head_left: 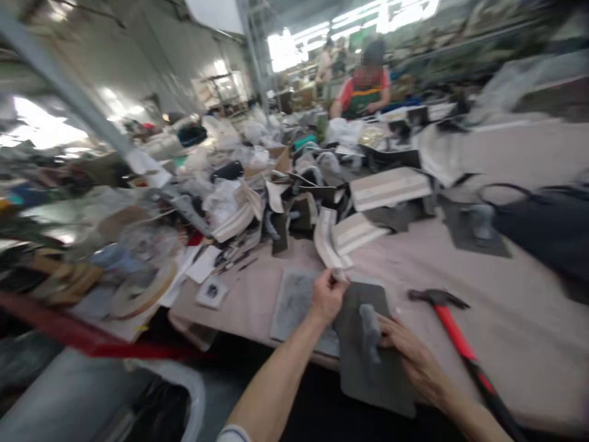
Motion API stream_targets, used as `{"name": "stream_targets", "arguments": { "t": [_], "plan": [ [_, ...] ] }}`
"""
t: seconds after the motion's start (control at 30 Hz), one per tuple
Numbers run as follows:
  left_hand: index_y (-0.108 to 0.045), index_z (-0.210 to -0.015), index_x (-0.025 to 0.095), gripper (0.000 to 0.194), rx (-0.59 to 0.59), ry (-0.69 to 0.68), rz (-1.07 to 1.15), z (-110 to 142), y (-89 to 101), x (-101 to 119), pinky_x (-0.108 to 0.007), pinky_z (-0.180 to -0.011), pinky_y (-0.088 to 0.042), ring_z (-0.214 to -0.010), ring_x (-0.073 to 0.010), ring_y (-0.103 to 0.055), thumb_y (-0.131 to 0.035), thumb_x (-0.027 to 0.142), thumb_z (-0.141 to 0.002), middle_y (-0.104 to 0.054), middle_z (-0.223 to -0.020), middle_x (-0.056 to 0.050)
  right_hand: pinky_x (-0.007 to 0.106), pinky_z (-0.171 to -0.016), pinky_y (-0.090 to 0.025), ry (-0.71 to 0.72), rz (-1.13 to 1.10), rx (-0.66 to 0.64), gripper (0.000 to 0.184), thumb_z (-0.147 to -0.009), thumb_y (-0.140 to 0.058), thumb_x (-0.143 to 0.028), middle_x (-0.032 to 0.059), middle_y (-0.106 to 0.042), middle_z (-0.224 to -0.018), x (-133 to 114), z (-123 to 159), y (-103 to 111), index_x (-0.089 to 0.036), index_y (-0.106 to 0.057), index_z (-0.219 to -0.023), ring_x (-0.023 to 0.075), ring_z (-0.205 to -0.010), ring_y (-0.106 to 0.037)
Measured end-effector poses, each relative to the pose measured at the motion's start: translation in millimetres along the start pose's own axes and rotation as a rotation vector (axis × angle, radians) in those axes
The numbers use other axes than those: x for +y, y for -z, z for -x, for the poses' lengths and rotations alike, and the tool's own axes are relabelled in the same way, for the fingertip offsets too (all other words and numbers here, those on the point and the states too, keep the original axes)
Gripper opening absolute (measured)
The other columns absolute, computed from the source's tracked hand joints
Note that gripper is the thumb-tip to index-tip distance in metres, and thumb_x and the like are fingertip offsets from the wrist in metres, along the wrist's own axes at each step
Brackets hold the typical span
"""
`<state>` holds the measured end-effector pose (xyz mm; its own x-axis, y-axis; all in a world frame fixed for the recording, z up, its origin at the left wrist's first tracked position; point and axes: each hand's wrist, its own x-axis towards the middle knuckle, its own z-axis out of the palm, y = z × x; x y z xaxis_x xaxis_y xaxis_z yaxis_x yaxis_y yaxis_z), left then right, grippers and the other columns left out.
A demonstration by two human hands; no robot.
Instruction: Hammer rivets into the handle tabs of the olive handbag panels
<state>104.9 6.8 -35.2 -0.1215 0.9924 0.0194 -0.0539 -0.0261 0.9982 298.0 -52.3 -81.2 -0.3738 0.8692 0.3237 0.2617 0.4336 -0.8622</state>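
Note:
A dark grey flat panel (384, 380) with rounded corners lies over the table's front edge, its lower part past the edge. On its face sits a lumpy, handle-like piece wrapped in clear plastic (369, 331). My right hand (409, 353) grips the panel from the right, its fingertips against the wrapped piece. Beside the panel's upper left corner, my left hand (327, 298) is closed in a pinch on something small and whitish, too blurred to name. Under my left wrist lies a worn grey slab (294, 301).
A hammer (453, 331) with a red and black handle lies at right. Farther back are curved white strips (389, 187), several dark panels and plastic wrapping. A dark bag (543, 227) is at far right, a tape roll (145, 291) at left. Another person (363, 92) works across the table.

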Motion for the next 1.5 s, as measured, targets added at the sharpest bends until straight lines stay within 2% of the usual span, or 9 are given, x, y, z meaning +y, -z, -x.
{"name": "stream_targets", "arguments": {
  "t": [0.1, 0.33, 0.53, 0.9, 1.13, 1.23, 1.33, 1.4, 1.5],
  "plan": [
    [-0.065, -0.092, 0.016, 0.022, -0.052, -0.021, 0.054, -17, 0.2, -5, -0.026, -0.076, -0.050, -0.077, -0.0159, -0.063, -0.073, 0.033, -0.081, -0.070, -0.084, -0.003, 0.058, -0.118, -0.028, 0.026, 0.145, -0.127, 0.026, -0.097, -0.046, -0.031, 0.0076, -0.067, -0.128, 6, 29, 19, -0.025, -0.071, -0.089, 0.0256, -0.134, -0.052],
    [-0.067, -0.100, 0.015, 0.028, -0.166, -0.001, 0.058, -10, -6.0, -20, -0.029, -0.084, -0.053, -0.087, -0.0181, -0.069, -0.074, 0.036, -0.082, -0.074, -0.094, -0.007, 0.059, -0.120, -0.021, 0.062, 0.194, -0.099, 0.025, -0.092, -0.043, -0.015, 0.0085, -0.066, -0.130, 8, 18, 7, -0.023, -0.066, -0.093, 0.0234, -0.137, -0.048],
    [-0.065, -0.105, 0.015, 0.032, -0.164, 0.024, 0.077, -15, -10.6, -29, -0.031, -0.085, -0.055, -0.088, -0.0195, -0.070, -0.074, 0.037, -0.082, -0.075, -0.095, -0.008, 0.057, -0.120, -0.023, 0.094, 0.176, -0.103, 0.028, -0.094, -0.037, -0.015, 0.0068, -0.070, -0.120, 4, 15, 14, -0.023, -0.062, -0.086, 0.0213, -0.131, -0.055],
    [-0.065, -0.106, 0.015, 0.030, -0.217, 0.024, 0.025, -15, -11.2, -33, -0.032, -0.087, -0.054, -0.088, -0.0202, -0.070, -0.072, 0.035, -0.085, -0.075, -0.094, -0.009, 0.057, -0.118, -0.026, 0.093, 0.230, -0.048, 0.024, -0.089, -0.039, -0.009, 0.0079, -0.069, -0.122, 2, 21, 5, -0.022, -0.059, -0.088, 0.0230, -0.135, -0.050],
    [-0.066, -0.103, 0.015, 0.023, -0.218, -0.002, -0.065, -16, -12.9, -33, -0.032, -0.087, -0.054, -0.088, -0.0200, -0.071, -0.069, 0.030, -0.085, -0.075, -0.092, -0.008, 0.055, -0.118, -0.026, 0.110, 0.338, -0.081, 0.034, -0.091, -0.035, -0.004, 0.0077, -0.061, -0.135, -4, 28, 11, -0.022, -0.060, -0.106, 0.0221, -0.142, -0.040],
    [-0.065, -0.100, 0.016, 0.018, -0.206, -0.036, -0.103, -16, -15.6, -33, -0.030, -0.083, -0.055, -0.085, -0.0193, -0.071, -0.067, 0.024, -0.084, -0.075, -0.091, -0.007, 0.053, -0.117, -0.030, 0.109, 0.459, -0.005, 0.032, -0.091, -0.040, -0.005, 0.0080, -0.059, -0.136, -10, 35, 21, -0.021, -0.059, -0.111, 0.0231, -0.138, -0.044],
    [-0.066, -0.094, 0.017, 0.012, -0.150, -0.078, -0.185, -14, -18.9, -34, -0.028, -0.076, -0.055, -0.080, -0.0187, -0.071, -0.066, 0.019, -0.082, -0.075, -0.087, -0.006, 0.048, -0.109, -0.040, 0.025, 0.633, 0.220, 0.023, -0.094, -0.045, -0.012, 0.0111, -0.062, -0.129, -14, 46, 36, -0.019, -0.060, -0.110, 0.0259, -0.126, -0.053],
    [-0.066, -0.092, 0.017, 0.010, -0.121, -0.105, -0.243, -12, -20.5, -34, -0.027, -0.073, -0.055, -0.077, -0.0181, -0.071, -0.065, 0.018, -0.082, -0.075, -0.086, -0.005, 0.046, -0.099, -0.046, -0.098, 0.783, 0.356, 0.020, -0.094, -0.048, -0.019, 0.0153, -0.063, -0.122, -14, 57, 48, -0.016, -0.060, -0.109, 0.0295, -0.114, -0.058],
    [-0.067, -0.093, 0.018, 0.011, -0.117, -0.174, -0.332, -9, -21.1, -35, -0.026, -0.072, -0.054, -0.076, -0.0178, -0.070, -0.066, 0.019, -0.082, -0.075, -0.086, -0.004, 0.046, -0.084, -0.050, -0.395, 1.002, 0.305, 0.031, -0.093, -0.049, -0.032, 0.0193, -0.063, -0.108, -11, 75, 64, -0.010, -0.059, -0.111, 0.0337, -0.097, -0.060]
  ]
}}
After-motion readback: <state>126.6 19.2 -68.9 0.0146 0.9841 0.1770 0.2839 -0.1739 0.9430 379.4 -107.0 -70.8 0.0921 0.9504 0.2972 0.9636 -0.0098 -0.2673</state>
